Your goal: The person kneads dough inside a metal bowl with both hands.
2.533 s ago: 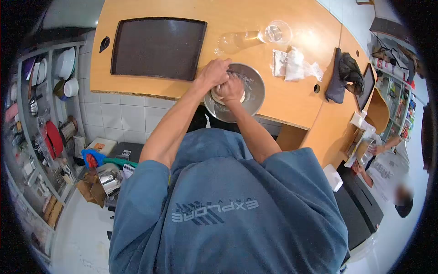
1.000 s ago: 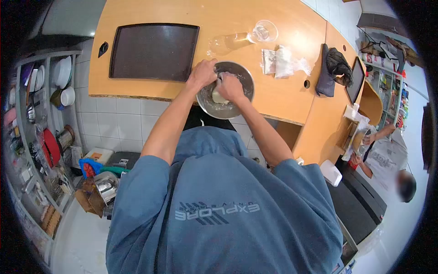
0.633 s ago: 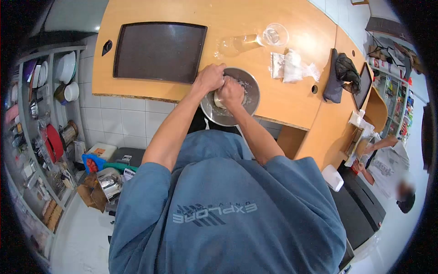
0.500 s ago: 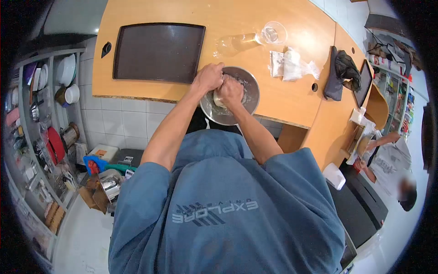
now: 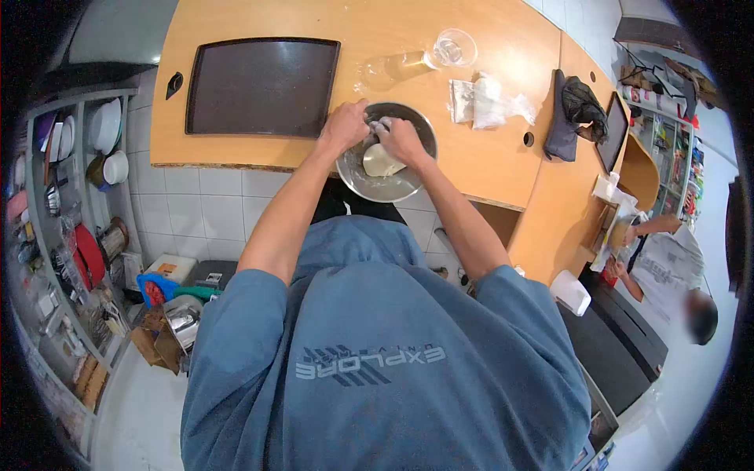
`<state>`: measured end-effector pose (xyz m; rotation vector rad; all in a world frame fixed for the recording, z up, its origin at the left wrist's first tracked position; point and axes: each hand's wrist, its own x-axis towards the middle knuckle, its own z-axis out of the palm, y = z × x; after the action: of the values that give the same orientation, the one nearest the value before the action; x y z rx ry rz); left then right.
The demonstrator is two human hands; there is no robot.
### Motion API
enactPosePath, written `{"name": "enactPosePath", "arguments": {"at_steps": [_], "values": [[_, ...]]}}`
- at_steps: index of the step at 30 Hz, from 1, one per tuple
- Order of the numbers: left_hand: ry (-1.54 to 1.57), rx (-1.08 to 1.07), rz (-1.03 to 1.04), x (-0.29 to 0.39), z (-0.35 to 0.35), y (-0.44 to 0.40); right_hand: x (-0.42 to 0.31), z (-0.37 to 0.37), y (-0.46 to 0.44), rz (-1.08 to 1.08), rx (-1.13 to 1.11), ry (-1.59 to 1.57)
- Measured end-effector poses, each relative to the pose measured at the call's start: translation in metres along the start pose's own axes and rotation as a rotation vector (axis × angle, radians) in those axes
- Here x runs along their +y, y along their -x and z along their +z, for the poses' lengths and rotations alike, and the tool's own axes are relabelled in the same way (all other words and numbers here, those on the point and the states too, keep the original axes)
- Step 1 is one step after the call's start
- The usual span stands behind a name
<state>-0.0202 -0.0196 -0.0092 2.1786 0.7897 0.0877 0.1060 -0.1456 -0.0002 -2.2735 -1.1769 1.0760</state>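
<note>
A metal bowl (image 5: pixel 408 184) stands at the table's near edge, with a pale, smooth lump of dough (image 5: pixel 382 162) inside. At the bowl's left rim my left hand (image 5: pixel 345 127) is closed, its fingers over the edge. My right hand (image 5: pixel 402 141) reaches into the bowl from the right, beside the dough's upper right side. Its bent, whitish fingertips are beyond the far side of the dough, slightly apart, with nothing seen between them. Pale residue marks the bowl's inner wall.
A dark tray (image 5: pixel 263 86) lies left of the bowl. Beyond it are a clear bottle (image 5: pixel 397 69), a clear cup (image 5: pixel 455 49) and plastic bags (image 5: pixel 488 102). Dark cloth items (image 5: pixel 577 118) lie right. Another person (image 5: pixel 667 263) works at the far right.
My right hand has opened from a fist pressed on the dough and shifted to its far side, uncovering more of the lump. My left hand stays at the rim. The view has shifted slightly.
</note>
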Motion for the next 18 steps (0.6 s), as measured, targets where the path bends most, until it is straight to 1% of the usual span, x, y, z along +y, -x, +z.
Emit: {"name": "enactPosePath", "arguments": {"at_steps": [2, 5, 6, 9, 10, 13, 16, 18], "values": [[0.038, -0.009, -0.029, 0.0, 0.002, -0.001, -0.007, 0.009, 0.007, 0.003, 0.028, 0.042], [0.043, -0.03, -0.07, 0.007, -0.003, 0.0, -0.013, 0.024, 0.025, -0.117, 0.195, 0.107], [0.036, -0.038, -0.083, 0.009, -0.006, 0.001, -0.006, 0.035, 0.025, -0.225, 0.222, 0.276], [0.026, -0.068, -0.059, -0.001, 0.002, -0.003, -0.028, 0.042, 0.049, -0.17, 0.225, 0.311], [0.027, -0.064, -0.043, -0.001, 0.003, -0.003, -0.028, 0.05, 0.053, -0.19, 0.273, 0.335], [0.024, -0.046, -0.016, 0.0, 0.0, -0.002, -0.031, 0.06, 0.058, -0.133, 0.277, 0.401], [0.015, -0.032, -0.017, 0.0, -0.001, -0.001, -0.032, 0.063, 0.052, -0.215, 0.456, 0.444], [0.011, -0.031, 0.005, 0.0, 0.001, -0.002, -0.032, 0.065, 0.047, -0.202, 0.45, 0.45]]}}
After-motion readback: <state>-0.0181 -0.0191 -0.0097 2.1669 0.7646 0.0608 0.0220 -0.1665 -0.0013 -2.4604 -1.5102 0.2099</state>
